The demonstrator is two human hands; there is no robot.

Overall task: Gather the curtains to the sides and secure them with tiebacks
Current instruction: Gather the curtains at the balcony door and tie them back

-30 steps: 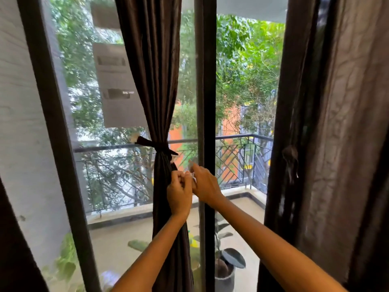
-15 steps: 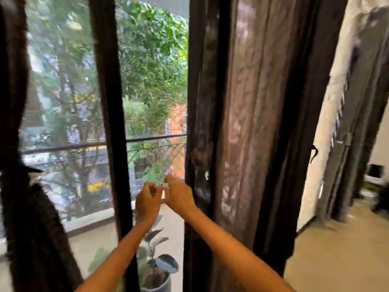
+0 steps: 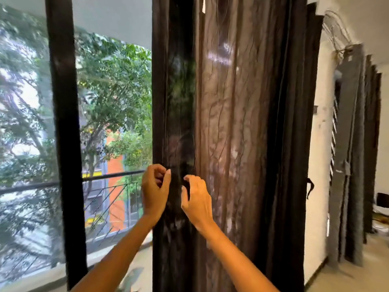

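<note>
A wide dark brown curtain (image 3: 235, 144) hangs ungathered in long folds in front of me. My left hand (image 3: 154, 192) is at its left edge at waist height, fingers half curled with a gap to the thumb and nothing seen in them. My right hand (image 3: 196, 200) hovers just right of it against the cloth, fingers apart and bent like a claw. A narrow dark fold of the curtain runs between the two hands. A dark tieback strap (image 3: 309, 186) dangles at the curtain's right edge, out of reach of both hands.
A black window frame post (image 3: 65, 133) stands to the left, with glass, a balcony railing (image 3: 109, 178) and trees beyond. A white wall (image 3: 317, 165) is right of the curtain, and further grey curtains (image 3: 347, 144) hang along it above a tan floor.
My view has swung right, away from the tied left curtain, which is now out of sight. Both hands moved right with it, came apart, and now sit on the loose curtain.
</note>
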